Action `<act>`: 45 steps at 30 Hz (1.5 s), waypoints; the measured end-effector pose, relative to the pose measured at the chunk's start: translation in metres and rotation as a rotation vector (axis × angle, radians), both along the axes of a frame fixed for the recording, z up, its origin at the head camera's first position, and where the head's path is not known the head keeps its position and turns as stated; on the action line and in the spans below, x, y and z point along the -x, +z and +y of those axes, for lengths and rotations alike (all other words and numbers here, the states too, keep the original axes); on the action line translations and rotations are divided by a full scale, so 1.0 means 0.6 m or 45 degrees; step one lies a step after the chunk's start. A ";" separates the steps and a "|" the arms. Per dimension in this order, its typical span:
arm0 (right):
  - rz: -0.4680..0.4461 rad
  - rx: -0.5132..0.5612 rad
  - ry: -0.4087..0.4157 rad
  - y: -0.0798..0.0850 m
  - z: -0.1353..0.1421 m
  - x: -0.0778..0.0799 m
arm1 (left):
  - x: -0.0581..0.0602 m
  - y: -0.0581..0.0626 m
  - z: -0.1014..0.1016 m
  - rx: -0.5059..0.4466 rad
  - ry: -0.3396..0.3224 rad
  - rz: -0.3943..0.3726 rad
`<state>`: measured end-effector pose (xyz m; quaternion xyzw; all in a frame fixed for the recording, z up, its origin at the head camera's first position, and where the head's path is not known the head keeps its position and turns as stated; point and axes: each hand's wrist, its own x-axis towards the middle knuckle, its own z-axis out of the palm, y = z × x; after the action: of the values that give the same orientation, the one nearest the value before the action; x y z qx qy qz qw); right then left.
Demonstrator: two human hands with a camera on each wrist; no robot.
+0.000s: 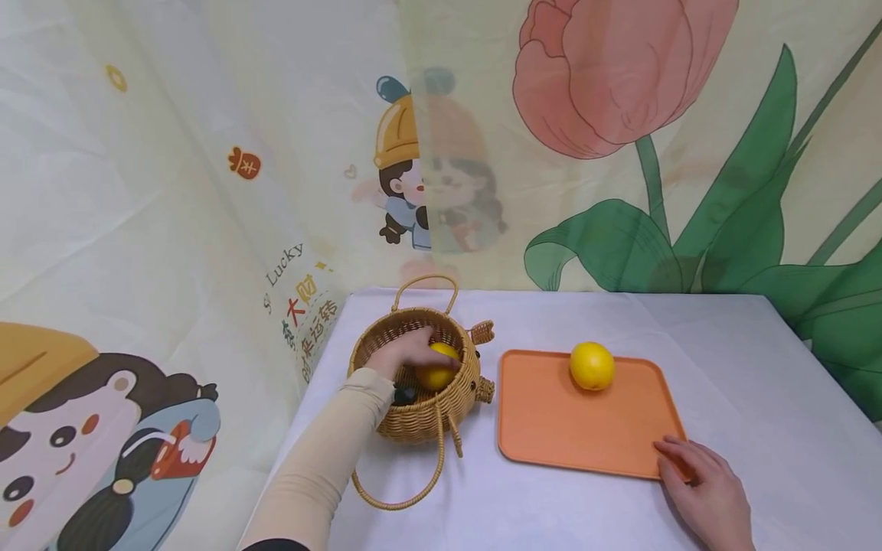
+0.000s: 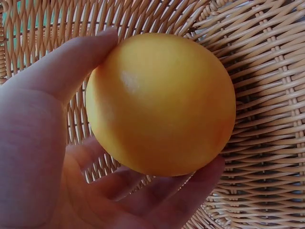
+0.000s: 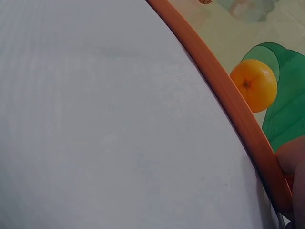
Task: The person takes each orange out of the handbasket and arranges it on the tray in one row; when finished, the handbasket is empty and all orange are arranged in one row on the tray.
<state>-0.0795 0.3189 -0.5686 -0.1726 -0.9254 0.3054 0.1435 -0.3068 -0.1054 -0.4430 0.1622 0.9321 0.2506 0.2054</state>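
the white surface (image 1: 737, 367) bears a coral tray (image 1: 579, 428) beside a wicker basket (image 1: 413, 427); the right hand (image 1: 710, 493) pinches the tray's corner, the left hand (image 1: 412, 350) grips one orange (image 2: 162, 105) inside the basket; another orange (image 1: 592, 366) rests near the tray's far edge.

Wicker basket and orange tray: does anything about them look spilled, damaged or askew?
Nothing looks spilled or damaged. Only the wicker basket looks uneven: its far handle stands up, while its near handle is flopped down toward the tablecloth.

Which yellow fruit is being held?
The fruit inside the wicker basket, gripped by the left hand; the other fruit sits untouched on the orange tray.
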 end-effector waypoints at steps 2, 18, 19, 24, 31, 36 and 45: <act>-0.017 0.010 -0.008 0.001 0.000 0.001 | 0.002 0.001 0.001 -0.016 -0.028 0.007; -0.024 0.021 -0.025 0.001 -0.002 0.001 | 0.003 0.000 -0.003 0.021 -0.066 -0.078; -0.023 0.019 -0.023 0.001 -0.002 0.001 | 0.003 0.000 -0.003 0.024 -0.066 -0.076; -0.029 0.019 -0.018 0.002 -0.002 0.000 | 0.001 0.002 -0.003 0.005 -0.039 -0.089; -0.025 0.017 -0.031 0.001 -0.003 0.001 | 0.000 0.004 -0.002 -0.029 -0.023 -0.084; -0.040 0.034 -0.038 0.001 -0.003 0.002 | 0.000 0.002 -0.002 -0.015 -0.013 -0.031; -0.009 0.021 -0.024 -0.001 -0.002 0.000 | -0.002 0.004 -0.004 0.042 0.138 0.009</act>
<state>-0.0797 0.3178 -0.5692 -0.1834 -0.9217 0.3109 0.1418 -0.3056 -0.1079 -0.4405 0.1090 0.9442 0.2452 0.1910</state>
